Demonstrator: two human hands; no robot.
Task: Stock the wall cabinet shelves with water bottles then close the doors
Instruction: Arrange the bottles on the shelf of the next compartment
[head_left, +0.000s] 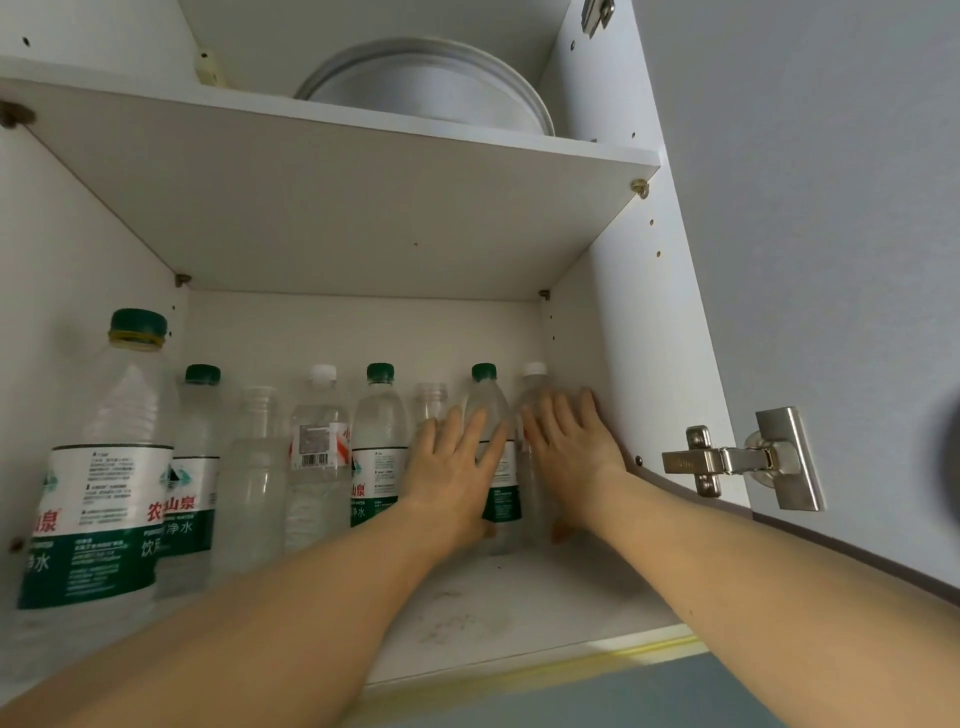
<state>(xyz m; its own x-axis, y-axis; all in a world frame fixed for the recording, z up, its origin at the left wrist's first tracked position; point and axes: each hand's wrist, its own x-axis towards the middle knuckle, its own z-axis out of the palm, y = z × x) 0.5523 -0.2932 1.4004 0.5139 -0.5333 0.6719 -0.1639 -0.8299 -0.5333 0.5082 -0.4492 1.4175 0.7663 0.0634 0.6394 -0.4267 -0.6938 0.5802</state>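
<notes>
Two bottles stand at the right end of the lower shelf, a green-capped one and a white-capped one just beside the cabinet's right wall. Both are upright, long axis vertical, caps up. The left hand lies with straight, spread fingers against the green-capped bottle; the right hand lies flat, fingers straight, against the white-capped one. Neither hand curls round a bottle, so both look open, likely nudging the pair back into line.

To their left the back row runs on: an uncapped bottle, another green cap, a white cap, an uncapped one and a green cap, with a big bottle standing nearer the front at far left. All upright.

Judging from this, the lower shelf is largely stocked. The upper shelf holds only a stack of plates, no bottles in view. Whether more go there cannot be told. No door shows, only a hinge, so closing appears left to do
</notes>
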